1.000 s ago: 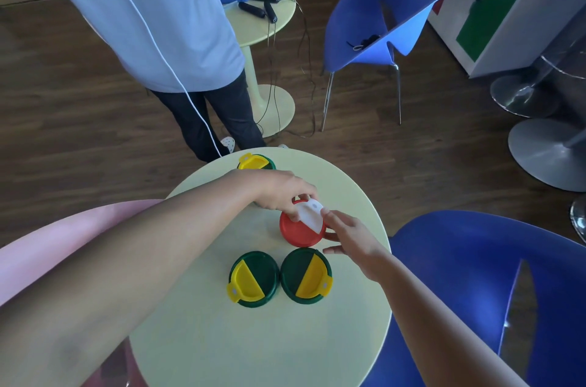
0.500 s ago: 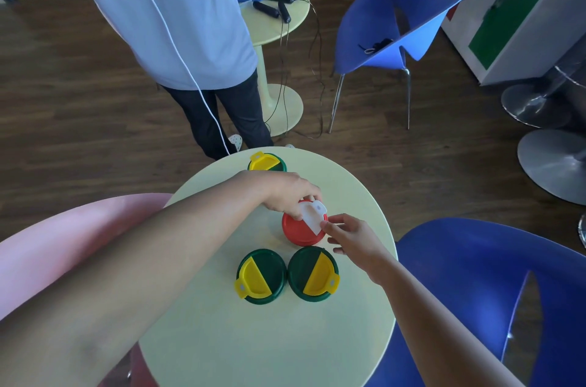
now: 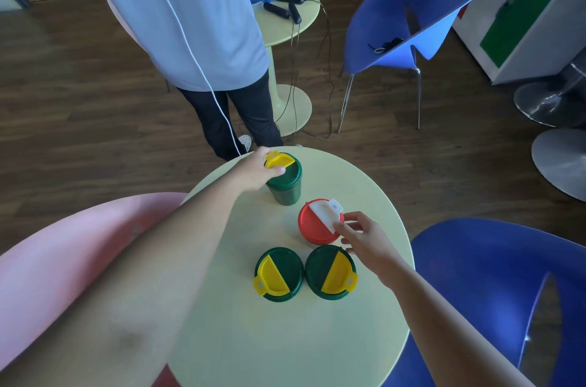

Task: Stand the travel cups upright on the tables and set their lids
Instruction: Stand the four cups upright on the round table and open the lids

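Observation:
Several lidded travel cups stand upright on the round pale-green table (image 3: 317, 339). At the far edge is a green cup (image 3: 285, 188) with a yellow flap; my left hand (image 3: 255, 171) wraps its rim and lid from the left. A red cup (image 3: 314, 225) with a white flap stands in the middle right; the fingertips of my right hand (image 3: 364, 239) touch its right edge by the flap. Two more green cups sit side by side nearer me, the left (image 3: 279, 274) and the right (image 3: 329, 272), both with yellow flaps.
A person in a light shirt (image 3: 196, 22) stands just past the table's far edge. Behind are a small round table (image 3: 304, 18) with black handles and cables, and a blue chair (image 3: 412, 12). A pink chair (image 3: 63, 244) is at my left, another blue chair (image 3: 491, 291) at my right.
My left hand left the red cup and moved up-left to the far green cup. My right hand stayed at the red cup's right edge. The camera view shifted slightly.

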`<state>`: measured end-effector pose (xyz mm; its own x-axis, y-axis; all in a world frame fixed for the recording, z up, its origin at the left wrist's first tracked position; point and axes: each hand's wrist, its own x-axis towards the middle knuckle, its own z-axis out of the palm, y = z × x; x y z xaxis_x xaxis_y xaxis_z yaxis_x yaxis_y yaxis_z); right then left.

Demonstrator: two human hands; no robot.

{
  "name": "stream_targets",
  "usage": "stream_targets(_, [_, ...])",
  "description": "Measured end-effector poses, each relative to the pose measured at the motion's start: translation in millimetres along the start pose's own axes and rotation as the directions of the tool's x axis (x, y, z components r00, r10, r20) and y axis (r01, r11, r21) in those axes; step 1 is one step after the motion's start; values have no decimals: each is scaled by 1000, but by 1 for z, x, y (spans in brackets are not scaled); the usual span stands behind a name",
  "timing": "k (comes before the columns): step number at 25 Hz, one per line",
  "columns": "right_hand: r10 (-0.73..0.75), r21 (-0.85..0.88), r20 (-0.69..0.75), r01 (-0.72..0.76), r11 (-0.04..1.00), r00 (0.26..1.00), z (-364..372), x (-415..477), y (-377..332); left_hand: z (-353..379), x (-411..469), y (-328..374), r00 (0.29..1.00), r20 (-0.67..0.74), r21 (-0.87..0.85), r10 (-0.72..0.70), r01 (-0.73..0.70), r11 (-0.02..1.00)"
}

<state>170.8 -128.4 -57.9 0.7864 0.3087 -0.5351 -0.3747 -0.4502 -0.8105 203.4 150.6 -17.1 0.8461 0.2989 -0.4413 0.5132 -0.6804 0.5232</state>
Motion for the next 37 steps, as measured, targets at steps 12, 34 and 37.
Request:
stream_targets(12, [56,-96,-47,-60,994,997,9,-13,-11,6,-30,-10,998,-48,80,49,-45,996])
stream_targets(34, [191,-193,-1,-187,963,982,8,-41,14,51,-116,-38,998,-65,-36,-2,0,999])
stream_targets(37, [212,-39,61,-210,977,975,6,-46,13,50,-119,-37,998,-66,-60,-21,17,998])
